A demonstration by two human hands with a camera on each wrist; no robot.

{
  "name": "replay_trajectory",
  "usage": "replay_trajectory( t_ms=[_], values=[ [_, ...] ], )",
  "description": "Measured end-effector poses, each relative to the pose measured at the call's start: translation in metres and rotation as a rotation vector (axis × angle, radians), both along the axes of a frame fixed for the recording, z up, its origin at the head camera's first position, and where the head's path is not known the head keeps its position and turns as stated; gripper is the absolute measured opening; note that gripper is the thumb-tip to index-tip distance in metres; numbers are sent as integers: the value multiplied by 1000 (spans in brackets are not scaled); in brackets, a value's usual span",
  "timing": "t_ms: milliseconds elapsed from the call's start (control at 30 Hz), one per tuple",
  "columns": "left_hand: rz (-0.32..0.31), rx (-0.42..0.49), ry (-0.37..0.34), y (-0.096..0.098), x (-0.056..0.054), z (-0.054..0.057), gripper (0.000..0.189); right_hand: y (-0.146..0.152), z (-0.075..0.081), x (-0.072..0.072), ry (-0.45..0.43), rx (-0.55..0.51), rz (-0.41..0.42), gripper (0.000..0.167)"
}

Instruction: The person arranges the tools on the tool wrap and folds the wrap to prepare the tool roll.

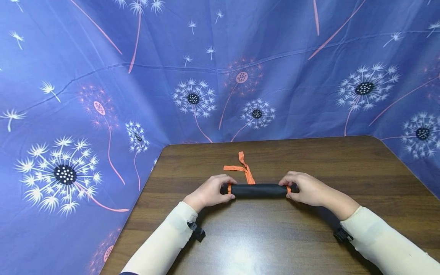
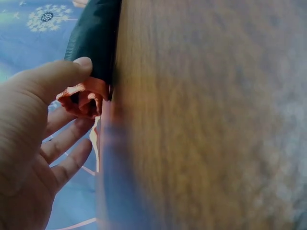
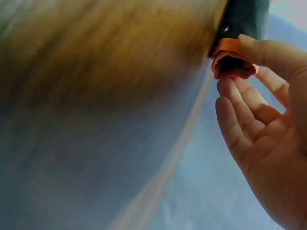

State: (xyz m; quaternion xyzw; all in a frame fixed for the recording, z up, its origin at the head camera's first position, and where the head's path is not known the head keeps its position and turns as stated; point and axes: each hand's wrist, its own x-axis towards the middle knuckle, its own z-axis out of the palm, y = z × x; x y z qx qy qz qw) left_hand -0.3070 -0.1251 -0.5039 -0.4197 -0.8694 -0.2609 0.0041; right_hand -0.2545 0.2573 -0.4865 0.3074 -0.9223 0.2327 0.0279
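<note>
A rolled-up black fabric bundle (image 1: 258, 191) with orange edging lies crosswise on the wooden table. Two orange tie straps (image 1: 248, 173) stretch from its far side across the tabletop. At the bundle's left end, my left hand (image 1: 210, 192) pinches it, thumb on the near side and fingers beyond. My right hand (image 1: 311, 189) grips the opposite end in the same way. Both wrist views look into the coiled ends, where the orange edging (image 2: 98, 87) rings the roll; the right end (image 3: 235, 64) shows a dark hollow. What is wrapped inside, if anything, is hidden.
The brown wooden table (image 1: 261, 236) has rounded far corners. A blue curtain (image 1: 154, 99) with a dandelion print hangs behind it and along its left side. Small black devices (image 1: 197, 231) are strapped at both sleeve cuffs.
</note>
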Motion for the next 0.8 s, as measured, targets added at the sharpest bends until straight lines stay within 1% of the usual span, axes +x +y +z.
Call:
replay_trajectory(
  t_ms=[67, 233, 467, 633, 800],
  values=[
    [2, -3, -20, 0, 1, 1, 39, 1, 1, 0, -7, -3, 7, 37],
    [-10, -15, -40, -2, 2, 0, 36, 3, 5, -1, -43, -18, 26, 31],
    [-26, -44, -62, -2, 1, 0, 36, 5, 5, 0, -147, -78, 66, 34],
    [-32, -60, -95, -2, 3, 3, 39, 6, 2, 0, -200, -82, 69, 33],
    [-28, -79, -129, -1, 3, 5, 39, 3, 1, -1, -193, -76, 68, 33]
  ],
)
